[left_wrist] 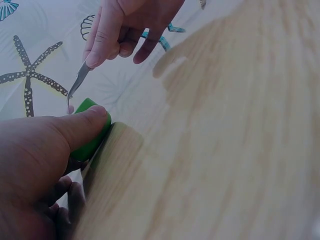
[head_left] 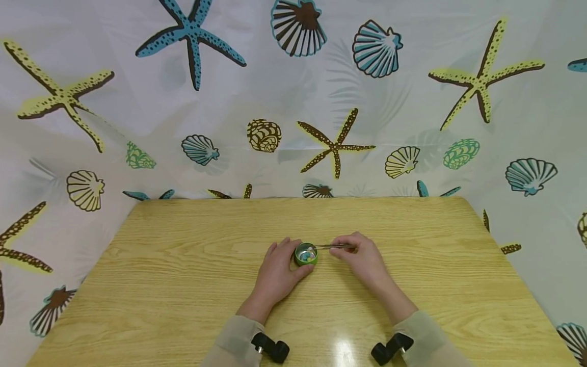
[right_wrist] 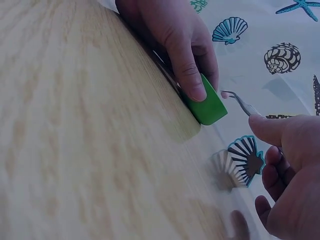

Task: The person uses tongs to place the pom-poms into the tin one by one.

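A small round green container (head_left: 300,261) stands on the table, with several small coloured pieces (head_left: 307,257) inside it. My left hand (head_left: 278,272) grips it from the left, its thumb (left_wrist: 87,122) pressed on the near side of the wall. Between the thumb and fingers of my right hand (head_left: 365,260) is a pair of metal tweezers (right_wrist: 246,106), held nearly level from the right. Their bent tips are over the container's opening. At the tips shows a tiny pale pink piece (right_wrist: 224,95); its exact kind is too small to tell.
The light wooden table (head_left: 183,295) spreads around both hands. Behind and beside it hangs a white cloth (head_left: 293,102) printed with starfish and shells. A black wrist mount (head_left: 271,349) sits on the left sleeve, and another mount (head_left: 392,347) on the right.
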A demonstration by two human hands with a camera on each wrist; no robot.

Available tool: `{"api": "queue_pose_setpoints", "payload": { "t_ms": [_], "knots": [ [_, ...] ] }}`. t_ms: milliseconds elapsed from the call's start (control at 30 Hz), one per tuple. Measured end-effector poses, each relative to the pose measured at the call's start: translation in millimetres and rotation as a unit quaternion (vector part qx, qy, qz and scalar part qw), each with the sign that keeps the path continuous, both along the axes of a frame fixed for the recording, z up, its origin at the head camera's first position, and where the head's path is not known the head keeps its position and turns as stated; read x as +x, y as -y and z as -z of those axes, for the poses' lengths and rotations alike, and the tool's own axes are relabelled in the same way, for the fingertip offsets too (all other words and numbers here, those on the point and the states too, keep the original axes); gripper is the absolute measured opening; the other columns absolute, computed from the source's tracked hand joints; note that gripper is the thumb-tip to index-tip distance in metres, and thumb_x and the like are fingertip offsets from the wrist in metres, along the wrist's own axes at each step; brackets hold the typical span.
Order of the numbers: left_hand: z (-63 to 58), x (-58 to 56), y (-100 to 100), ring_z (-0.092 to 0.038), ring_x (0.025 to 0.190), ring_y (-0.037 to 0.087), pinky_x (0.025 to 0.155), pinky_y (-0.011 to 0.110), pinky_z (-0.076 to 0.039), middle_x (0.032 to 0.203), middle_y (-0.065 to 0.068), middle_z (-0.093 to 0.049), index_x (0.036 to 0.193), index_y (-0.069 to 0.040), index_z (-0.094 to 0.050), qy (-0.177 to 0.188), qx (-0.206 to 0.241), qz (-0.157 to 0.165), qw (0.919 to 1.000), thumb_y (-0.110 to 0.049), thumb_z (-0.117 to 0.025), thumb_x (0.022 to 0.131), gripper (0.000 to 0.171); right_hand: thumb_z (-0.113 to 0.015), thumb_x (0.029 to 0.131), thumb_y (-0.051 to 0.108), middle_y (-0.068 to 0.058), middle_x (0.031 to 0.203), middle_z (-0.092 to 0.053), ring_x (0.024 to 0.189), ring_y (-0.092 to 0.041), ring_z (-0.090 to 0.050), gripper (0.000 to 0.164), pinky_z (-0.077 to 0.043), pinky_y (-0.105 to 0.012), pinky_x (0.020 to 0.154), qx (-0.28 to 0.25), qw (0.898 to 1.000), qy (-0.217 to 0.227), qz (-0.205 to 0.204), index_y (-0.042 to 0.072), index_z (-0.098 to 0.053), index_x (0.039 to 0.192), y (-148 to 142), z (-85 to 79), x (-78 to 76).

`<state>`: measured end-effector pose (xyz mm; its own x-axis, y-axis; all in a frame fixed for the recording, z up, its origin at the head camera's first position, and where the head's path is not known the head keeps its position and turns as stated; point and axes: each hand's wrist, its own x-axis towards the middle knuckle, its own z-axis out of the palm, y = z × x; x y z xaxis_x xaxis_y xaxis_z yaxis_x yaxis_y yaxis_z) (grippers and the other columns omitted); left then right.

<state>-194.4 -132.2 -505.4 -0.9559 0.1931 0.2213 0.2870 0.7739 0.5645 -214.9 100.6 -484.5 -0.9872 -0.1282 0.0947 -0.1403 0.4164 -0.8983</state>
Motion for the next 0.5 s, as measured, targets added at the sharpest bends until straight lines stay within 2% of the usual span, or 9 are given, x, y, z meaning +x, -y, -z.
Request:
{"api": "queue_pose_setpoints", "payload": {
  "t_ms": [500],
  "knots": [
    [-1.4, 0.7, -0.4, -0.04, 0.143, 0.03, 0.124, 0.047, -0.017, 0.14, 0.009, -0.059, 0.142, -0.008, -0.057, 0.0, -0.002, 0.0, 1.0, -0.045, -0.077, 0.089, 0.068, -0.081, 0.088, 0.031, 0.002, 0.095, -0.064, 0.086, -0.02, -0.058, 0.011, -0.051, -0.035, 0.07, 0.007, 1.0, -0.004, 0.009, 0.028, -0.079, 0.099, -0.2, -1.0, -0.6]
  ]
}}
